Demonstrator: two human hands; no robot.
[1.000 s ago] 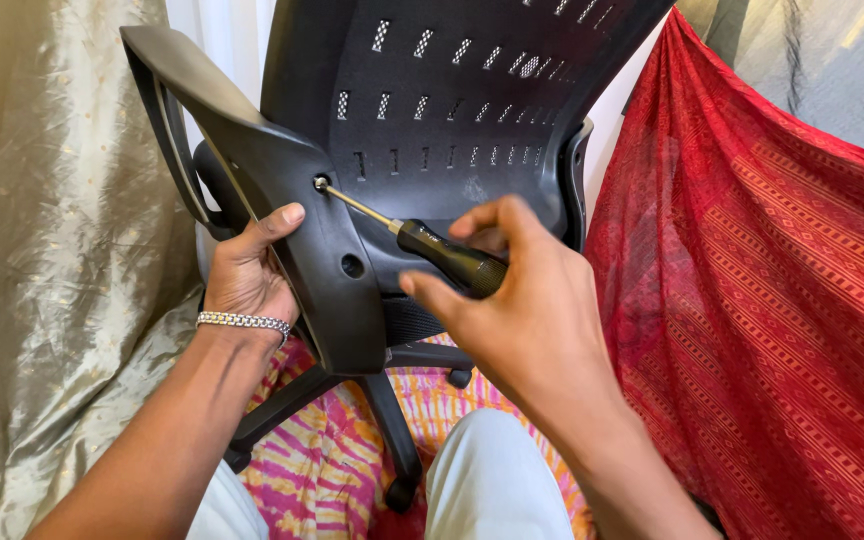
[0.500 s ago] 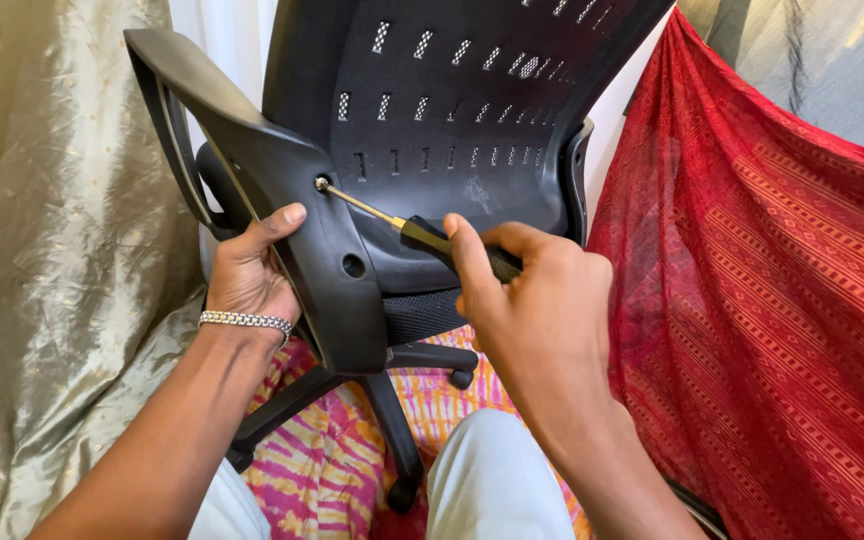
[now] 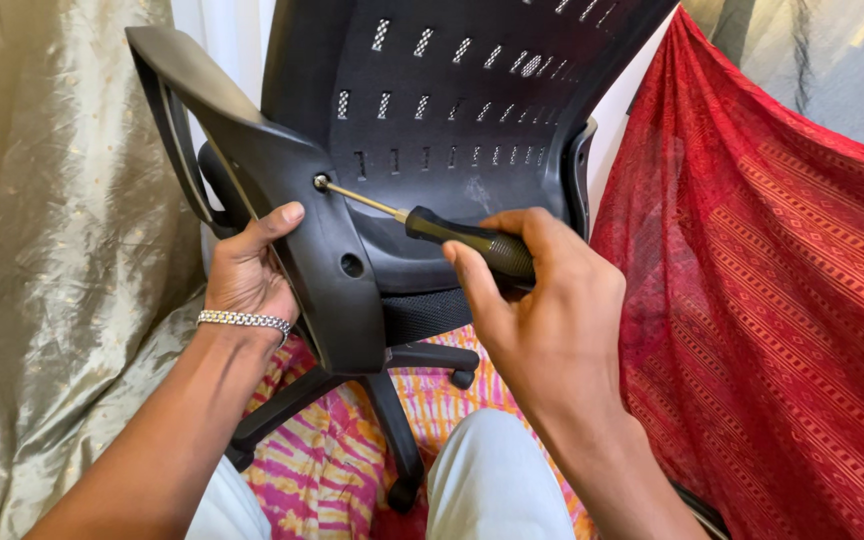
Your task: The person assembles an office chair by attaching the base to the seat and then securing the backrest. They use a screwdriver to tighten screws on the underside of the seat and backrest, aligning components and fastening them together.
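A black office chair (image 3: pixel 452 110) with a slotted plastic back faces me. Its black armrest bracket (image 3: pixel 292 180) juts toward me on the left. My left hand (image 3: pixel 247 270), a silver bracelet on its wrist, grips the bracket's lower edge with the thumb on its face. My right hand (image 3: pixel 542 320) holds the black handle of a screwdriver (image 3: pixel 452 235). The thin metal shaft runs up and left, and its tip sits in a screw (image 3: pixel 321 182) in the bracket. A second, empty hole (image 3: pixel 352 265) lies lower on the bracket.
Pale golden fabric (image 3: pixel 52 250) hangs on the left and patterned red cloth (image 3: pixel 762 300) on the right. The chair's black wheeled base (image 3: pixel 392 400) stands on a pink and yellow tie-dye cloth (image 3: pixel 312 470). My light trouser legs (image 3: pixel 492 480) are at the bottom.
My right hand has shifted its grip round the screwdriver handle, the fingers rolling over it. The tip stays in the screw. My left hand has not moved.
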